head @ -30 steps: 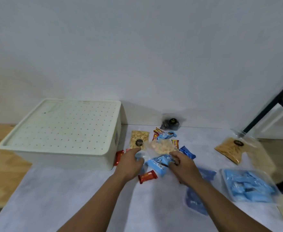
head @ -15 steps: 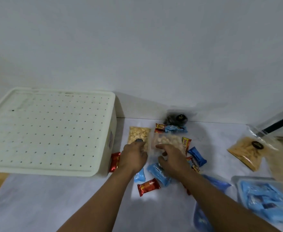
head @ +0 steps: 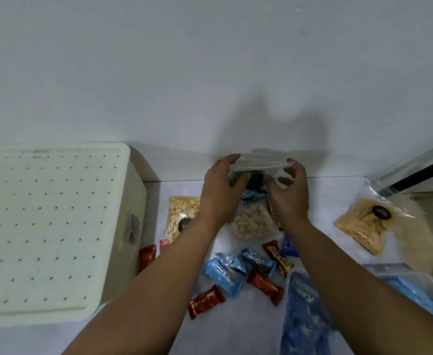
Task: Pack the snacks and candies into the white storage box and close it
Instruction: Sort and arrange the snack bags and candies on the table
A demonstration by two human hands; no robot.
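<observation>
**Both hands stretching the mouth of a clear snack bag while the box sits shut**

The left hand (head: 219, 190) and the right hand (head: 291, 194) are each pinching the top edge of a clear plastic bag (head: 251, 222), fingers curled round the film, and pulling it taut between them just in front of the wall. The bag is hanging down to the counter (head: 133, 336) with a clump of pale puffed snacks sagging in its bottom. It is looking light, soft and crinkly; the film is thin and probably slippery, so the seam at the top, where the plastic is doubled, seems the safest place to take hold, and squeezing the belly could crush the contents.

The white storage box (head: 56, 226) is standing to the left, well apart from the hands, rigid plastic with a dotted lid that is lying closed on top, so nothing appears packed yet.

A second pouch of pale nuts (head: 182, 216) is lying flat just beside the box. Small candies are scattered nearer the person: glossy red foil wrappers (head: 206, 301) and blue pillow-shaped packs (head: 224, 276), all small and likely easy to scoop by the handful. To the right a clear pouch of yellow sticks (head: 364, 226) is lying flat, and a large blue packet (head: 303, 316) is partly hidden under the right forearm.
</observation>
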